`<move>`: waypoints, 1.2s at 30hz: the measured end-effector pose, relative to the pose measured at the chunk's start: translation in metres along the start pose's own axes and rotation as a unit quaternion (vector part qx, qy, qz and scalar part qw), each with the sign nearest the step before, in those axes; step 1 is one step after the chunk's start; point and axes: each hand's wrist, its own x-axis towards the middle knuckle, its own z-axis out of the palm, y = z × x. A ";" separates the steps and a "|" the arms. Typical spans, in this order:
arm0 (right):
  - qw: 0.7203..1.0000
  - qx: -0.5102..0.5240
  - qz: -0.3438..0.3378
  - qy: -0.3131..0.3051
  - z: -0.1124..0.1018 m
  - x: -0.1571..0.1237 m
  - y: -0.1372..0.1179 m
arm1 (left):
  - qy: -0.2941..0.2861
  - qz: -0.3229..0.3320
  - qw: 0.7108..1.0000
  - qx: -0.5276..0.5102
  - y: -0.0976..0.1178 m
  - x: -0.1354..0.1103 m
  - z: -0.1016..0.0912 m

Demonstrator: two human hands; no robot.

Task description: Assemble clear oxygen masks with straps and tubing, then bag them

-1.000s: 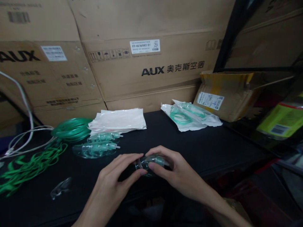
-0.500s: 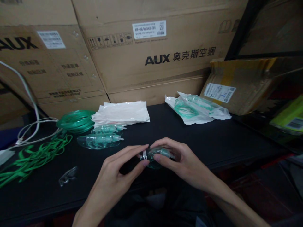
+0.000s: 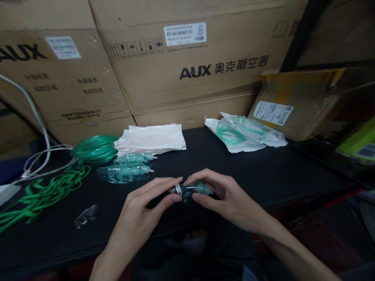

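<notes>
Both hands meet over the front of the black table (image 3: 263, 175) on one clear green mask (image 3: 191, 190). My left hand (image 3: 143, 210) pinches its left end, where a small metal strip shows, between thumb and fingers. My right hand (image 3: 222, 197) wraps round the mask's right side, fingers closed on it. Most of the mask is hidden between the fingers. Two more clear green masks (image 3: 125, 169) lie on the table behind my left hand.
A stack of white bags (image 3: 150, 138) lies at the back, sealed bags with green tubing (image 3: 243, 132) to its right. Coiled green tubing (image 3: 93, 148), green straps (image 3: 43, 193), white cables (image 3: 41, 156) and a small clear piece (image 3: 86, 216) lie at the left. Cardboard boxes (image 3: 187, 70) stand behind.
The hands have turned the mask edge-on and squeezed it flatter; it shows less between the fingers. The view dropped a little between the earliest frame and now.
</notes>
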 end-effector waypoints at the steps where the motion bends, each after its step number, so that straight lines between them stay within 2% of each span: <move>1: 1.000 -0.003 0.000 0.000 0.000 0.000 0.000 | -0.002 -0.005 1.000 -0.002 0.001 0.000 0.000; 6: 1.000 -0.014 -0.005 -0.005 0.000 0.000 -0.001 | 0.005 -0.041 0.999 -0.009 0.005 0.001 0.001; 11: 1.000 -0.021 -0.013 0.002 0.001 0.000 -0.002 | 0.073 -0.188 0.978 -0.049 0.010 0.002 0.005; 14: 0.997 -0.057 -0.037 0.021 0.002 -0.002 -0.002 | 0.044 -0.238 0.969 -0.043 0.014 0.003 0.007; 17: 0.991 -0.103 -0.073 0.041 0.005 -0.002 -0.001 | 0.014 -0.253 0.965 -0.070 0.018 0.003 0.009; 25: 0.956 -0.215 -0.154 0.128 0.019 -0.001 0.012 | 0.021 -0.269 0.954 -0.128 0.021 0.001 0.017; 31: 0.949 -0.229 -0.178 0.123 0.020 -0.001 0.015 | 0.006 -0.267 0.953 -0.143 0.020 0.000 0.020; 36: 0.934 -0.243 -0.230 0.123 0.021 -0.001 0.018 | 0.015 -0.310 0.932 -0.189 0.022 -0.002 0.023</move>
